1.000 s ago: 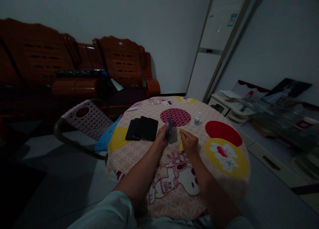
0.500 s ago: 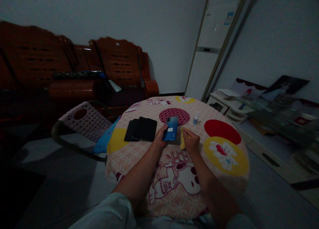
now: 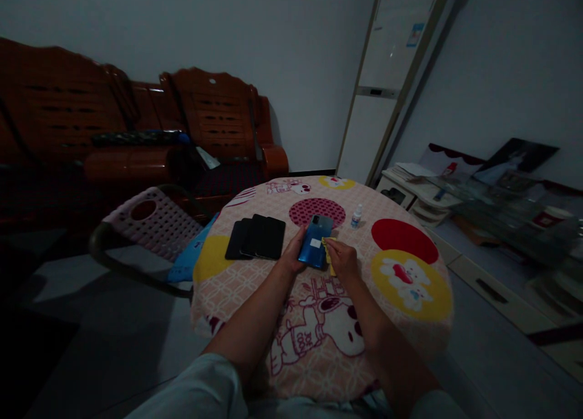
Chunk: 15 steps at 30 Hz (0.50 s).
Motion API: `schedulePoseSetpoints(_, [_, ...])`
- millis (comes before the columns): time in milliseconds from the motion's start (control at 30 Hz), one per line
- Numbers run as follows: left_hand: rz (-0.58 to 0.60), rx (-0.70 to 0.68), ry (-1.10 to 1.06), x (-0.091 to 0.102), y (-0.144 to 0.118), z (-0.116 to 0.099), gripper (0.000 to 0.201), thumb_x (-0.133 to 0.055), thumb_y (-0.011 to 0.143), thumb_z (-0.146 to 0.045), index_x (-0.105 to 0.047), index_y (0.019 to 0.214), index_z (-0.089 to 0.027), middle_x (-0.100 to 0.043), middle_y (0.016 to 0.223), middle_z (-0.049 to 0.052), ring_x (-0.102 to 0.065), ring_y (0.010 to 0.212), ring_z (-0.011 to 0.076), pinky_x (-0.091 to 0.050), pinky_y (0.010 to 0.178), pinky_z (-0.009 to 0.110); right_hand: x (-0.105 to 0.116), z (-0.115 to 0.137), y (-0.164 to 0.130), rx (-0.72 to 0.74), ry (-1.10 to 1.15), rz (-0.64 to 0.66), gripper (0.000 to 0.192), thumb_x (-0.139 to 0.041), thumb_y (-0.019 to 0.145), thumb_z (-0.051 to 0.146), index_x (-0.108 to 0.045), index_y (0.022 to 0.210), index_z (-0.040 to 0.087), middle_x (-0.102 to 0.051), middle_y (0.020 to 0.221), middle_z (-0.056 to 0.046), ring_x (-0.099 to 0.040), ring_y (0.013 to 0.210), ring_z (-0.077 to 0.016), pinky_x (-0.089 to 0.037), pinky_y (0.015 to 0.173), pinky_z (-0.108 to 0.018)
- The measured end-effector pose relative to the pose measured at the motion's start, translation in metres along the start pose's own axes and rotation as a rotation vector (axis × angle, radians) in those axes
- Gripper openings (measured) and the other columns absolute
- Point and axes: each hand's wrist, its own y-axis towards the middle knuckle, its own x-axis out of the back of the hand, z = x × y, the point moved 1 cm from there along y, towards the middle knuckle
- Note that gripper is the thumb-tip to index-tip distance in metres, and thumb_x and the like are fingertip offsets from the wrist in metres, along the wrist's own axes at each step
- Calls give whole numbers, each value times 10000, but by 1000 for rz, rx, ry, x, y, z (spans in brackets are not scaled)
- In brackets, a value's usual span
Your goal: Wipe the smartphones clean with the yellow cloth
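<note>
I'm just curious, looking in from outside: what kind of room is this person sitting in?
Most likely a dim living room at home: a carved wooden sofa along the wall, a round table under a cartoon-print cloth, and a tall standing air conditioner in the corner.

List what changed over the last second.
The left hand turned the blue phone from edge-on to back-up. The right hand brought the yellow cloth against its edge. The black phones and small bottle stayed put.
</note>
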Motion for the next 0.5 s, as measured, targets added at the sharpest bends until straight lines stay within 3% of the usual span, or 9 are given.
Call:
schedulePoseSetpoints(267, [237, 196, 98, 1, -7, 8, 526, -495, 856, -544, -517, 1274, -226, -665, 1049, 138, -674, 851, 291, -523, 730, 467, 12, -10, 3, -116, -75, -142, 336, -425, 889, 232, -699, 1076, 186, -721, 1038, -93, -679, 950, -230, -530, 835, -345])
schedulePoseSetpoints(500, [197, 182, 170, -1, -9, 11, 473, -481, 873, -524, -583, 1159, -161, -677, 976, 137, -671, 805, 250, -532, 736, 421, 9, -10, 2, -80, -217, -15, 318, -445, 873, 208, -704, 1056, 178, -722, 1027, -100, -681, 922, -217, -514, 827, -306])
